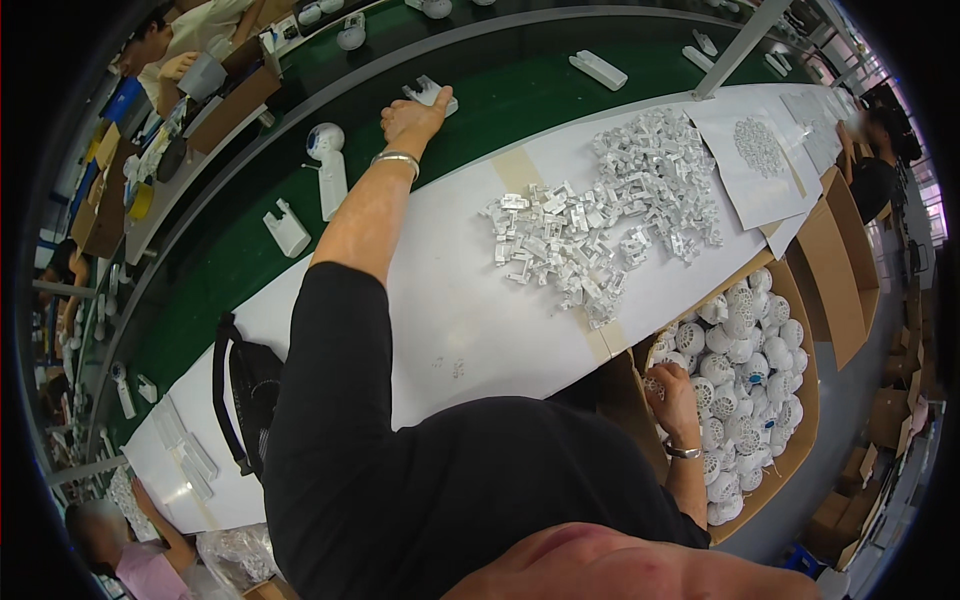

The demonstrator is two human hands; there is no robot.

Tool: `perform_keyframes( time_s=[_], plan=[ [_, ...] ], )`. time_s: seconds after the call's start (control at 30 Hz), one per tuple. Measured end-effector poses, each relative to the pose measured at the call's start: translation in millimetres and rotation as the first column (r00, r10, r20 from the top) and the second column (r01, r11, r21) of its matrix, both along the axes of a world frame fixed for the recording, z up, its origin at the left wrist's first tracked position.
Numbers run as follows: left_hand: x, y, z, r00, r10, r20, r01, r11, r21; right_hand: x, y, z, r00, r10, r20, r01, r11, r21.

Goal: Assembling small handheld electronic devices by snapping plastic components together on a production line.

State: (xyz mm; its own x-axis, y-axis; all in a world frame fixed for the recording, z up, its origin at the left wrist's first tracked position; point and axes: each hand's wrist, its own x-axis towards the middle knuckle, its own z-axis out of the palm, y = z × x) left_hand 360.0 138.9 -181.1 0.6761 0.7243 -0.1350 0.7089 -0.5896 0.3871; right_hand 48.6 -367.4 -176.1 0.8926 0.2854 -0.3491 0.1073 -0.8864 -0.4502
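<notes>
My left hand (411, 122) stretches out over the green conveyor belt. Its fingers are closed around a white plastic housing (440, 99) with a notched end. My right hand (676, 398) reaches down into a cardboard box at my right side. White round parts with slotted grilles (738, 318) fill that box. The right fingers curl over one such grille part (655, 389) by the box's near wall, partly hidden by the hand. On the belt beside my left forearm lie a white handle with a round head (331, 172) and another notched housing (287, 230).
Small white plastic pieces (610, 205) lie heaped on the white worktable (440, 310). A black bag (254, 390) rests at its left. A metal post (742, 50) rises at the belt's near edge. Other people work across the belt and at both ends of the table.
</notes>
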Motion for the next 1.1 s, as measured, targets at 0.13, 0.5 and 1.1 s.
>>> perform_keyframes(
  time_s=[0.13, 0.5, 1.1],
  plan=[
    [14.0, 4.7, 5.2, 0.994, 0.093, -0.052, -0.094, 0.996, -0.011, -15.3, -0.8, -7.1, 0.993, 0.005, 0.119, -0.004, 1.0, -0.005],
    [-33.7, 1.3, 30.9, 0.992, 0.082, 0.1, -0.058, 0.973, -0.223, -14.0, 1.2, -6.0, 0.958, 0.233, 0.166, -0.208, 0.966, -0.153],
    [-248.6, -174.7, 102.7, 0.789, -0.435, 0.433, 0.538, 0.152, -0.829, 23.6, 63.0, 97.7, 0.921, 0.054, -0.385, 0.384, -0.292, 0.876]
  ],
)
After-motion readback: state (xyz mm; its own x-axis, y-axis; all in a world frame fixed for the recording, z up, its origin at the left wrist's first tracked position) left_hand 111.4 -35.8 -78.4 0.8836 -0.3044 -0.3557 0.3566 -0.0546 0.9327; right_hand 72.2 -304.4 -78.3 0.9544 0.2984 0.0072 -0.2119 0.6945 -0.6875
